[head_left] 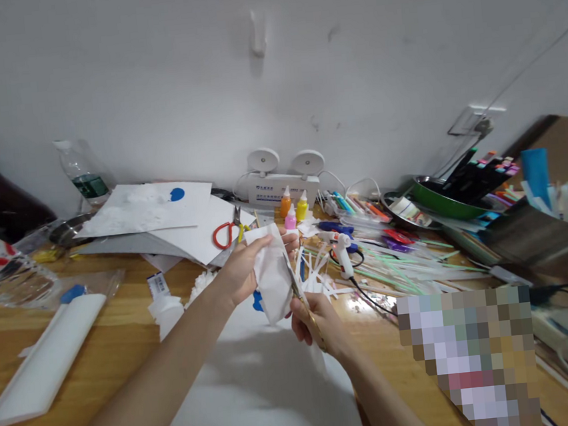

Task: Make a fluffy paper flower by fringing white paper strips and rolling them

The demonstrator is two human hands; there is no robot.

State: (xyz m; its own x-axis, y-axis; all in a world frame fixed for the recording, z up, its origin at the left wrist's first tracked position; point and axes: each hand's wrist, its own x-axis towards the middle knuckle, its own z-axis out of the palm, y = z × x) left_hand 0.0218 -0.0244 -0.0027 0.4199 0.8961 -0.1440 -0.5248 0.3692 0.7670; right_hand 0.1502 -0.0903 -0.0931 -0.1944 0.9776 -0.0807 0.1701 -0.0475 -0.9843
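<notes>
My left hand point(242, 270) grips a folded piece of white paper point(273, 277), held up above the desk. My right hand point(310, 319) is closed round the handles of small gold scissors point(303, 301), whose blades reach into the paper's right edge. Below both hands lies a large white sheet point(260, 383) on the wooden desk point(126, 342). A heap of cut white paper strips point(317, 273) lies just behind the hands.
Red-handled scissors point(223, 235), small paint bottles point(293, 207), a glue gun point(342, 251) with cord, coloured straws and pens point(398, 255) crowd the back right. White sheets point(148, 209), a water bottle point(82, 175) and a white tray point(47, 360) sit at the left.
</notes>
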